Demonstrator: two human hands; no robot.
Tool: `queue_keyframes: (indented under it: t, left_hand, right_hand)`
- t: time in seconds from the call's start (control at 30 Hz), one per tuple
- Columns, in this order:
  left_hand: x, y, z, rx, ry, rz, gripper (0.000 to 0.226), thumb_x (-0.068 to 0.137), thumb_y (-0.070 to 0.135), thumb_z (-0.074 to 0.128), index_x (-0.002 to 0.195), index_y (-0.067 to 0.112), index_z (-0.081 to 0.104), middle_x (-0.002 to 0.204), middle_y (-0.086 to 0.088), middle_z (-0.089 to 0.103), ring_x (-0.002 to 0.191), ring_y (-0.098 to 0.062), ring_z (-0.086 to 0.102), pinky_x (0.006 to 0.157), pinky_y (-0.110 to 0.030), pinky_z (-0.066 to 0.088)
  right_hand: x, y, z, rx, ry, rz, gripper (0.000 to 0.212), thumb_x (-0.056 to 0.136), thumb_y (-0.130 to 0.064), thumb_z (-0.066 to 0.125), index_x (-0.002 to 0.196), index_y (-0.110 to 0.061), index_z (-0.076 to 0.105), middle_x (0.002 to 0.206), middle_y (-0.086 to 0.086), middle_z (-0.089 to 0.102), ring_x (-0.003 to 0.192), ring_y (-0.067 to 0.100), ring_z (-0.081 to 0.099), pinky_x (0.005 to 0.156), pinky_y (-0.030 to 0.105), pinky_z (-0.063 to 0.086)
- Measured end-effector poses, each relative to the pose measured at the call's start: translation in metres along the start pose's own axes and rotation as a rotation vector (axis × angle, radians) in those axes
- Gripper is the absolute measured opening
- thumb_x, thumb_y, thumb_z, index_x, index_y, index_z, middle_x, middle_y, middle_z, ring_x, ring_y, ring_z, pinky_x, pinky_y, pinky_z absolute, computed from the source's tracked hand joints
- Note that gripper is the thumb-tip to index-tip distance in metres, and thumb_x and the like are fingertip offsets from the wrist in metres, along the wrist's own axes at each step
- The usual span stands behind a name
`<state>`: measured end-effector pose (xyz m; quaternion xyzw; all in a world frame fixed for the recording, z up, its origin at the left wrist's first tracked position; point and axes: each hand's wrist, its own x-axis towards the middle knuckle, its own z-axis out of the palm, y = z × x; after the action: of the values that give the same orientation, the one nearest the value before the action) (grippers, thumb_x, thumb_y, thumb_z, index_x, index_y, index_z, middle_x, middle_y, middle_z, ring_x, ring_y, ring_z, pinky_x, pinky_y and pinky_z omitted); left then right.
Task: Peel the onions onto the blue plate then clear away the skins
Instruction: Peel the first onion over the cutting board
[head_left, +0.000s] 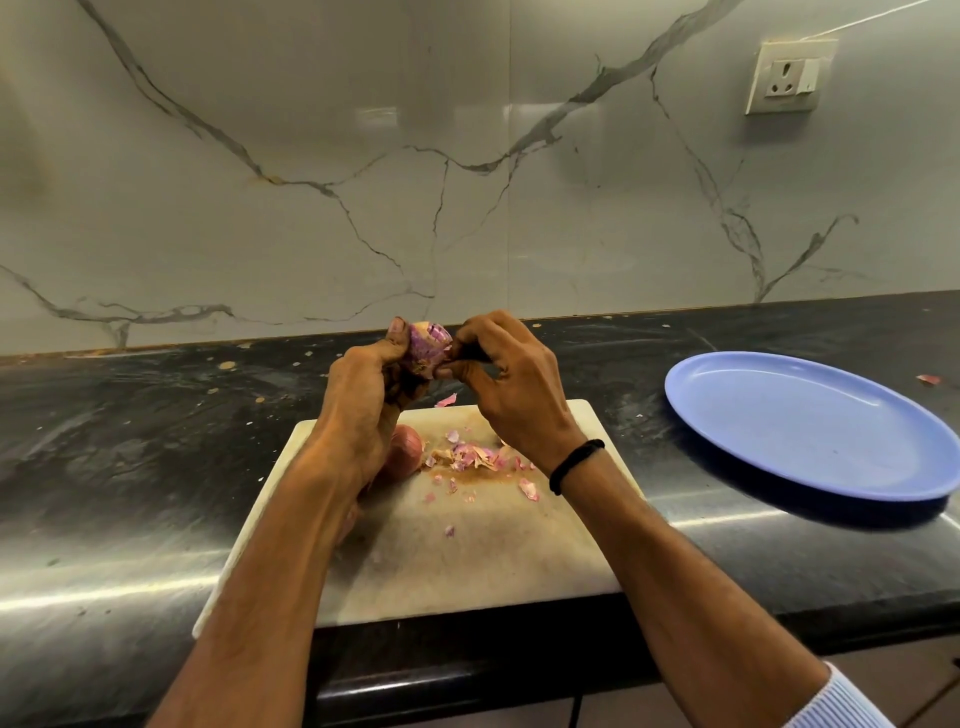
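Above the twelve o'clock edge of the board, the left hand grips a partly peeled onion, with the thumb up along its nine o'clock side. Under that wrist a second onion, skin on, lies on the board. At its three o'clock is a heap of skins. The right hand, with a band at the wrist, pinches the held onion's three o'clock side. The plate sits on the counter at the board's two o'clock, apart from it.
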<state>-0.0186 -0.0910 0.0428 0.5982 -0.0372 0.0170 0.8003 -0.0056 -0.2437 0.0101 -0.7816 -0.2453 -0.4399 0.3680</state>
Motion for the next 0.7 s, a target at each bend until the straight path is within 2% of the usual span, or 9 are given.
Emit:
queue_keyframes:
  t: [0.1, 0.27, 0.37, 0.47, 0.57, 0.7]
  left_hand:
    - [0.0010, -0.0005, -0.0003, 0.008, 0.024, -0.002, 0.039, 0.102, 0.034, 0.050, 0.116, 0.001, 0.067, 0.107, -0.014, 0.069, 0.091, -0.018, 0.063, 0.077, -0.025, 0.054]
    - [-0.0004, 0.0000, 0.0010, 0.008, 0.026, 0.001, 0.038, 0.103, 0.033, 0.047, 0.115, 0.002, 0.066, 0.108, -0.015, 0.068, 0.093, -0.019, 0.062, 0.086, -0.030, 0.053]
    - [-0.0011, 0.0002, 0.0016, -0.001, 0.025, -0.010, 0.036, 0.103, 0.032, 0.048, 0.113, 0.003, 0.067, 0.105, -0.014, 0.069, 0.090, -0.017, 0.063, 0.082, -0.028, 0.054]
    - [-0.0019, 0.0002, 0.0018, -0.008, 0.020, -0.021, 0.032, 0.101, 0.030, 0.051, 0.111, 0.005, 0.068, 0.099, -0.009, 0.070, 0.086, -0.014, 0.064, 0.075, -0.024, 0.052]
    - [-0.0005, -0.0003, 0.0006, -0.001, 0.022, -0.024, 0.033, 0.100, 0.031, 0.053, 0.115, 0.004, 0.067, 0.103, -0.010, 0.070, 0.091, -0.016, 0.065, 0.077, -0.024, 0.052]
    - [0.0001, -0.0011, 0.0001, 0.000, 0.027, -0.026, 0.029, 0.100, 0.028, 0.052, 0.110, 0.005, 0.068, 0.102, -0.010, 0.070, 0.092, -0.017, 0.064, 0.081, -0.026, 0.052]
  right_hand:
    - [0.0002, 0.0002, 0.0014, -0.005, 0.007, -0.005, 0.013, 0.087, -0.006, 0.073, 0.094, 0.000, 0.064, 0.096, 0.009, 0.061, 0.088, 0.002, 0.049, 0.079, 0.005, 0.046]
    - [-0.0001, -0.0025, 0.0002, 0.042, 0.016, 0.015, 0.026, 0.087, -0.004, 0.072, 0.111, 0.000, 0.062, 0.107, 0.012, 0.065, 0.097, 0.012, 0.059, 0.089, 0.008, 0.048]
    - [-0.0005, -0.0025, -0.0002, 0.013, 0.007, -0.003, 0.020, 0.088, -0.005, 0.072, 0.106, -0.002, 0.064, 0.103, 0.009, 0.064, 0.094, 0.012, 0.059, 0.086, 0.013, 0.050]
    - [-0.0009, -0.0019, -0.0005, 0.012, 0.004, -0.006, 0.018, 0.088, -0.006, 0.072, 0.103, -0.001, 0.064, 0.100, 0.009, 0.064, 0.091, 0.012, 0.058, 0.083, 0.011, 0.049]
    - [-0.0009, -0.0001, 0.0001, -0.011, -0.003, -0.006, 0.017, 0.088, -0.005, 0.072, 0.101, -0.001, 0.064, 0.099, 0.010, 0.063, 0.090, 0.012, 0.057, 0.082, 0.007, 0.047]
    - [-0.0013, 0.0022, 0.0016, -0.043, -0.009, -0.019, 0.012, 0.087, -0.003, 0.072, 0.095, 0.001, 0.065, 0.097, 0.012, 0.062, 0.087, 0.007, 0.052, 0.080, 0.004, 0.045]
